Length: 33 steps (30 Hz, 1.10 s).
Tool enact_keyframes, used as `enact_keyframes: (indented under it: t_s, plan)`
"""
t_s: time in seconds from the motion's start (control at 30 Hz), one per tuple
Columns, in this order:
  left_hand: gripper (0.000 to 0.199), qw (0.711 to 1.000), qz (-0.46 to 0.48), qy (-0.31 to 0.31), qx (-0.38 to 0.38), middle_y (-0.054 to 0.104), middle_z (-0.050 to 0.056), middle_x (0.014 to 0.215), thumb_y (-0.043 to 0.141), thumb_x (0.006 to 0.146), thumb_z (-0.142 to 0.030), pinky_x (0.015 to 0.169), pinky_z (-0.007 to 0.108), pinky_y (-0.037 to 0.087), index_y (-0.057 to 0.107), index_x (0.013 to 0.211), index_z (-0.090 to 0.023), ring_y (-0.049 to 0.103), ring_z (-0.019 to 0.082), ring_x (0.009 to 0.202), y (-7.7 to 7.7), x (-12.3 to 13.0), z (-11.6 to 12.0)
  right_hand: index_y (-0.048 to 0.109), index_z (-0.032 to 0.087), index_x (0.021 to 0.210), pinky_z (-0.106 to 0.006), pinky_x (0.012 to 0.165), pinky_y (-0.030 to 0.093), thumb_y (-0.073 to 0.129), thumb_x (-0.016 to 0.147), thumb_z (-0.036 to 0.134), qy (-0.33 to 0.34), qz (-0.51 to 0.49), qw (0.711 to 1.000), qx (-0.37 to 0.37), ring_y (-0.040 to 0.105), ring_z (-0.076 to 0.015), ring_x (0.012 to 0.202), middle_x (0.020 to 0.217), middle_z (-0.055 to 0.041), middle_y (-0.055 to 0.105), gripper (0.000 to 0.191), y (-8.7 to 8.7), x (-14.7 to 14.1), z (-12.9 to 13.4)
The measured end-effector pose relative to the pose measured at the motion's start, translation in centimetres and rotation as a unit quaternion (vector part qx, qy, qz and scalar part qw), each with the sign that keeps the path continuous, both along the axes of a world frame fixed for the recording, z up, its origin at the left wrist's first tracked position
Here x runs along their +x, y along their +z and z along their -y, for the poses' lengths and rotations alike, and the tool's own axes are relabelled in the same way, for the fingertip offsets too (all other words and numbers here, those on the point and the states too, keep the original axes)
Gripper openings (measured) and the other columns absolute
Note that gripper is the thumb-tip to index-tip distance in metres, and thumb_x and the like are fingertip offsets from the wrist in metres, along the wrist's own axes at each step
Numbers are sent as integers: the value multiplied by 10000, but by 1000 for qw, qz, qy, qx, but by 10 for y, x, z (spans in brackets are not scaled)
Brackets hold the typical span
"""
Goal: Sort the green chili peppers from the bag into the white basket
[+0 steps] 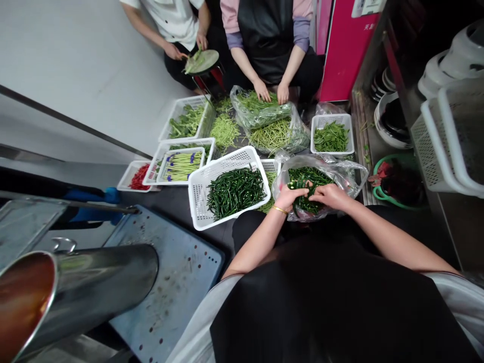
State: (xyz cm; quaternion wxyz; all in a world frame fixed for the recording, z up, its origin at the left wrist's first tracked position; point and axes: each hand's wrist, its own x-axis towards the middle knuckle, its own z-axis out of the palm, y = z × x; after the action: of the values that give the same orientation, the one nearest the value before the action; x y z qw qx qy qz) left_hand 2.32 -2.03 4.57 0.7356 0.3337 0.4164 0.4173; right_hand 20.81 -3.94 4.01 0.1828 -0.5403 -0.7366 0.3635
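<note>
Both my hands are together over a clear plastic bag (355,177) full of long dark green chili peppers (312,176). My left hand (288,196), with a gold bracelet at its wrist, is closed around a few of the peppers, thumb pointing inward. Facing it, my right hand (328,195) pinches at a pepper beside the left thumb; its fingertips are partly hidden. Just left of the bag, a white perforated basket (196,194) tilts toward me, holding a heap of the same green chilies (236,194).
Opposite me, one person handles greens in a plastic bag (302,138); another works at a round stool (207,60). White baskets of vegetables (181,166) and red peppers (139,176) line the left. A tall metal pot (109,282) stands nearby; a green basin (378,191) is right.
</note>
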Motion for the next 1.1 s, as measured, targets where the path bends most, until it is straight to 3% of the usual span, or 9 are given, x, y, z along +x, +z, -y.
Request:
enact_keyframes:
  t_s: [0.1, 0.27, 0.4, 0.5, 0.63, 0.73, 0.83, 1.0, 1.1]
  plan:
    - [332, 999, 27, 19, 13, 700, 17, 701, 906, 471, -227, 625, 246, 491, 708, 722, -136, 594, 106, 627, -2, 3, 3, 484, 201, 544, -249, 507, 316, 648, 788, 673, -7, -70, 997, -11, 430, -104, 466, 478, 23, 489, 556, 14, -11, -1]
    - [283, 974, 130, 173, -66, 718, 18, 770, 857, 523, -225, 548, 212, 423, 706, 751, -149, 564, 74, 603, -2, -13, -9, 575, 202, 757, -248, 481, 414, 526, 870, 718, -152, -265, 952, -14, 465, -116, 436, 537, 27, 527, 531, 18, 4, -6]
    - [282, 978, 105, 158, -82, 728, 32, 746, 859, 475, -225, 525, 213, 417, 728, 708, -137, 584, 95, 605, 2, -32, -11, 703, 164, 879, -314, 733, 509, 592, 884, 623, -85, 62, 994, -9, 651, -210, 779, 870, -97, 682, 472, -3, 7, -20]
    - [283, 993, 24, 103, -58, 715, 46, 691, 874, 456, -234, 596, 252, 471, 735, 676, -121, 605, 125, 615, 5, -35, -9, 743, 184, 1017, -307, 813, 489, 569, 939, 517, -20, 284, 958, -23, 654, -237, 965, 1115, -125, 668, 384, -16, -13, -30]
    - [341, 992, -104, 51, 45, 722, 6, 724, 870, 448, -171, 722, 282, 500, 761, 771, -150, 612, 128, 668, 0, -28, -15, 751, 180, 1007, -285, 746, 467, 515, 979, 382, 28, 349, 937, 8, 657, -226, 930, 1094, -121, 679, 312, -5, -24, -35]
    - [358, 981, -169, -11, 92, 703, -23, 697, 859, 437, -136, 713, 264, 480, 756, 779, -156, 578, 109, 650, -10, -15, -24, 739, 174, 1019, -301, 737, 456, 521, 968, 375, 8, 286, 953, 94, 650, -227, 874, 1056, -124, 688, 301, 17, -13, -33]
    - [321, 989, -124, -41, 71, 676, -32, 658, 870, 429, -173, 693, 271, 480, 711, 707, -147, 565, 108, 621, -15, 3, -26, 730, 177, 917, -298, 759, 453, 558, 938, 406, -24, 128, 982, 139, 633, -209, 838, 949, -97, 701, 287, 30, -3, -32]
    - [393, 998, 41, -20, -43, 726, 34, 760, 888, 458, -243, 738, 323, 513, 722, 797, -136, 639, 160, 688, -8, 19, -15, 673, 178, 867, -286, 635, 471, 602, 829, 633, -167, -198, 966, 25, 580, -161, 618, 678, -28, 639, 462, 19, -4, -29]
    - [327, 996, 50, -19, -75, 718, 53, 747, 864, 511, -276, 649, 286, 475, 727, 763, -119, 595, 129, 630, -7, 10, -10, 676, 175, 925, -274, 615, 479, 604, 777, 714, -177, -244, 953, -34, 598, -160, 654, 740, -40, 665, 564, 11, -3, -18]
